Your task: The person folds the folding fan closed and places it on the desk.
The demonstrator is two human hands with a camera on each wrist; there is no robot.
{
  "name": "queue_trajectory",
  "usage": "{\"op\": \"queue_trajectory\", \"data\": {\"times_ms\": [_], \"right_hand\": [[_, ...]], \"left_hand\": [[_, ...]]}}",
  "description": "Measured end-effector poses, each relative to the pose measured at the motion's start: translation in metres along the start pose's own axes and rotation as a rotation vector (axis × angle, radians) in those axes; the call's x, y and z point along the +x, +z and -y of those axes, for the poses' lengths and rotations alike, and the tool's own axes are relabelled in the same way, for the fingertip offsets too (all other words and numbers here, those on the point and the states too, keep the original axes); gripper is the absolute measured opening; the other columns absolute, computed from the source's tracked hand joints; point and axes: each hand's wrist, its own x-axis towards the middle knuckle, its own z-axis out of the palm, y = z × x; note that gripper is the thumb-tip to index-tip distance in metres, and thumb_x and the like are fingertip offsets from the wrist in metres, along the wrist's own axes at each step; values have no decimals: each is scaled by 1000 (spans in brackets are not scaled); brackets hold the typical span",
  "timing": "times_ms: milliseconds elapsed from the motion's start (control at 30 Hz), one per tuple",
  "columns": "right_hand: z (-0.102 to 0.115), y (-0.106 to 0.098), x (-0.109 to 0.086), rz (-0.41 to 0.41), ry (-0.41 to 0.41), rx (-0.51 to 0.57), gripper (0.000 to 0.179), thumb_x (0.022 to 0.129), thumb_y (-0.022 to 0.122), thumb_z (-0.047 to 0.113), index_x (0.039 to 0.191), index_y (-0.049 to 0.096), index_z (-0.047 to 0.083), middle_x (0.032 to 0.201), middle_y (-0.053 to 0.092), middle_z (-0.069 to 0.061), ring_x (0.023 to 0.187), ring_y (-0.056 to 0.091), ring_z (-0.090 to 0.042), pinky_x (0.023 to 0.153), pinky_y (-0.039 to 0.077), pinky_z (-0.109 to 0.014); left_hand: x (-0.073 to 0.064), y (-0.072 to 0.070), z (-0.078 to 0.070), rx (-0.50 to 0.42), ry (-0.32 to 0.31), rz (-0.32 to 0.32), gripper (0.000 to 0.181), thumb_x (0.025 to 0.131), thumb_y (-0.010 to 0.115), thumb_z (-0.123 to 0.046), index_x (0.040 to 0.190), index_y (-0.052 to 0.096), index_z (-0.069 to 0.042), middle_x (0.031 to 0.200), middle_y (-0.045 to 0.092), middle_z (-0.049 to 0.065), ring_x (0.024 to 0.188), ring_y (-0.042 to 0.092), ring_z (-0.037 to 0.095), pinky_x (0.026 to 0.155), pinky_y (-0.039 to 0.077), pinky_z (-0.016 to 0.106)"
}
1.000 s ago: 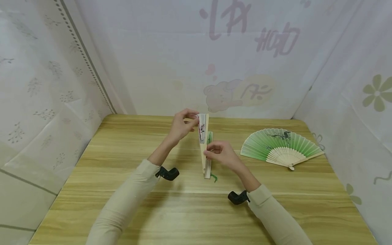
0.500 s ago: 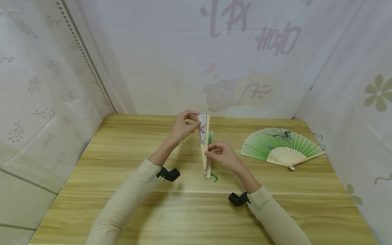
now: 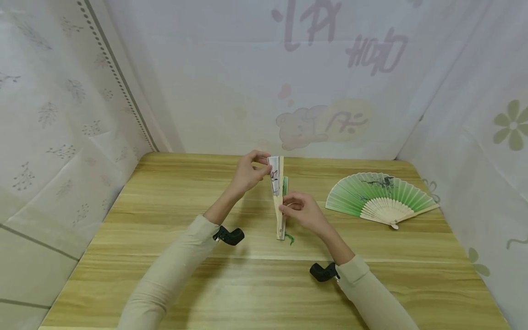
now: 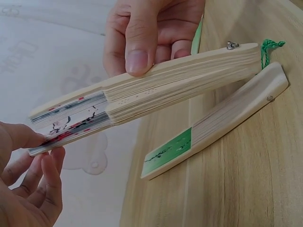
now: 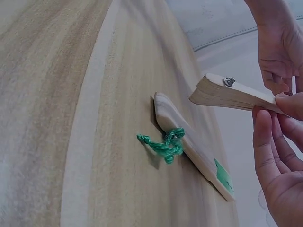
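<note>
Left hand [image 3: 248, 172], right hand [image 3: 304, 211] pinch white fan [image 3: 277, 193] | spread fan [image 3: 381, 199] apart, near table edge [image 3: 446, 229]

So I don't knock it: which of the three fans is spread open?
The far-right green fan; the other green fan lies folded, and the held fan is nearly closed.

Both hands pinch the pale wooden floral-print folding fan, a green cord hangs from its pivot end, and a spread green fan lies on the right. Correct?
One slip: the twisted green cord is on the folded, green-printed wooden fan lying on the wooden table, not on the held fan; the right wrist view shows it.
</note>
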Motion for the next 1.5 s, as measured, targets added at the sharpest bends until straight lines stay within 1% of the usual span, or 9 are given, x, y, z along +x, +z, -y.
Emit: {"op": "queue_trajectory", "data": {"times_ms": [300,500,667,767,1000,1167,1267,1400,1500], "right_hand": [[4,-2,-1,7,-22,7,15,96,71,3,108,70,-5,96,71,-16,80,69,-36,72,55,-61],[5,-1,-1,29,-25,7,16,95,72,1,108,70,-7,94,70,-17,78,68,-45,71,55,-62],[4,2,3,19,5,-1,18,95,70,-3,110,68,-12,96,70,-23,82,68,-48,74,54,-64],[5,4,6,4,43,-17,19,95,69,-4,111,67,-13,99,70,-25,86,68,-47,77,52,-65],[6,6,10,-50,107,-10,19,96,70,3,113,69,-7,101,72,-16,89,71,-35,79,56,-57],[3,9,13,-40,98,56,20,97,69,0,114,68,-9,103,71,-21,91,70,-39,81,57,-52],[2,11,14,-33,90,94,20,97,67,-1,114,68,-11,104,70,-23,91,70,-37,81,58,-49],[1,15,16,-34,112,131,20,99,65,-1,116,68,-11,105,70,-21,88,70,-27,79,59,-44],[1,19,18,-23,136,153,21,99,64,-1,117,67,-11,105,69,-21,88,70,-24,80,59,-43]], "left_hand": [[2,3,1,22,-7,-11,31,94,71,0,125,64,2,107,62,16,75,70,26,61,54,27],[2,6,1,34,-3,-16,32,93,73,-2,123,64,1,106,63,15,75,71,27,61,55,27],[1,7,4,12,16,-17,32,94,73,-4,124,62,0,107,62,16,73,70,26,60,55,28],[1,6,5,-11,16,-13,33,95,72,-5,126,61,-1,107,63,16,71,69,25,62,57,36],[-9,3,12,-33,-41,114,35,97,70,-5,130,57,-1,105,65,17,78,70,36,71,59,50],[-19,0,21,-38,-67,202,25,98,68,-4,122,61,3,104,66,18,88,68,47,77,55,62],[-27,-4,26,-30,-95,242,24,99,67,-4,121,61,4,103,67,19,88,69,44,77,55,62],[-38,-7,33,-23,-135,303,26,99,66,-1,123,59,6,103,67,20,86,71,38,76,57,59],[-46,-9,37,-24,-142,321,26,99,65,0,123,58,7,102,66,22,84,72,38,73,58,56]]}}
